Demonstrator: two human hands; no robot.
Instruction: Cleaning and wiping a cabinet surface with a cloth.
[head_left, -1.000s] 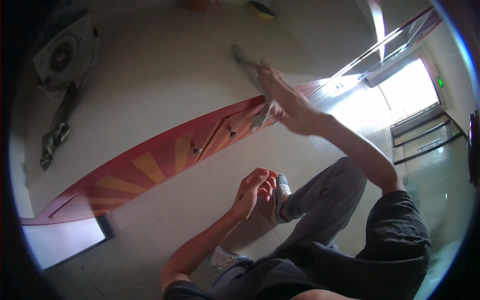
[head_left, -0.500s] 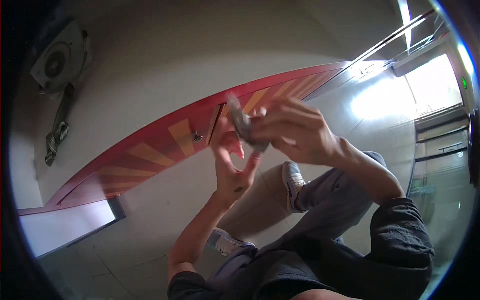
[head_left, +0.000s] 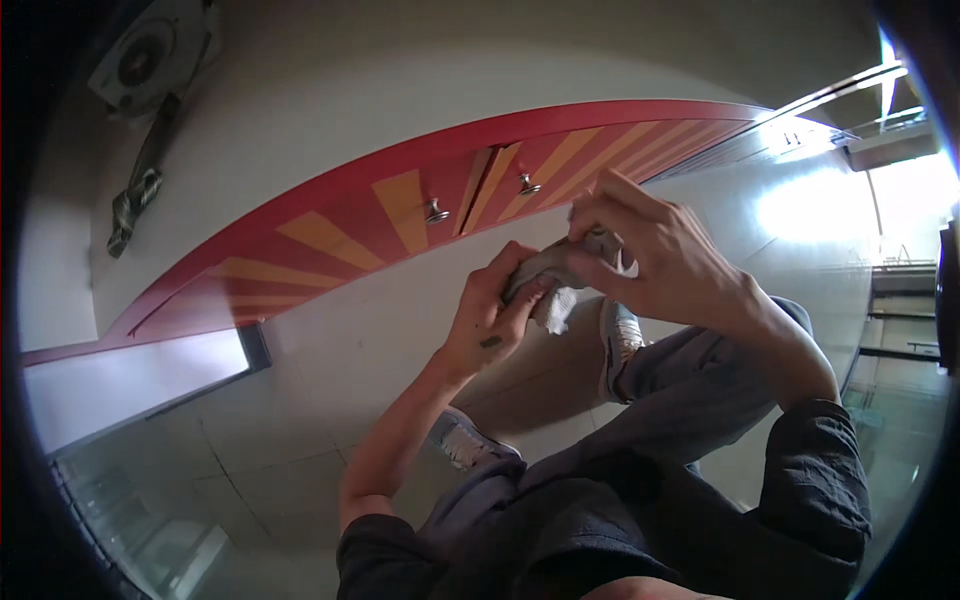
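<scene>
My left hand [head_left: 489,318] is closed round one end of a crumpled grey cloth [head_left: 546,264], its thumb pressed along the near side. At the cloth's other end, the bent fingers and thumb of my right hand [head_left: 672,252] pinch it. A whitish, ragged piece [head_left: 556,312] hangs below the cloth between the hands; whether it belongs to the same cloth I cannot tell. Both hands are raised in front of a low cabinet [head_left: 340,240] with red and orange ray-patterned doors, apart from its surface.
Two metal knobs [head_left: 437,211] sit on the cabinet doors. A pale top [head_left: 330,120] with a red rim carries a white device [head_left: 145,60] and a dark twisted strap [head_left: 135,210] at far left. My shoes [head_left: 622,340] rest on the tiled floor [head_left: 300,400]. Bright light glares at right.
The blurred grey cloth has come down and is now stretched between both hands. My left hand has closed on it. The view has shifted, bringing both cabinet knobs into sight.
</scene>
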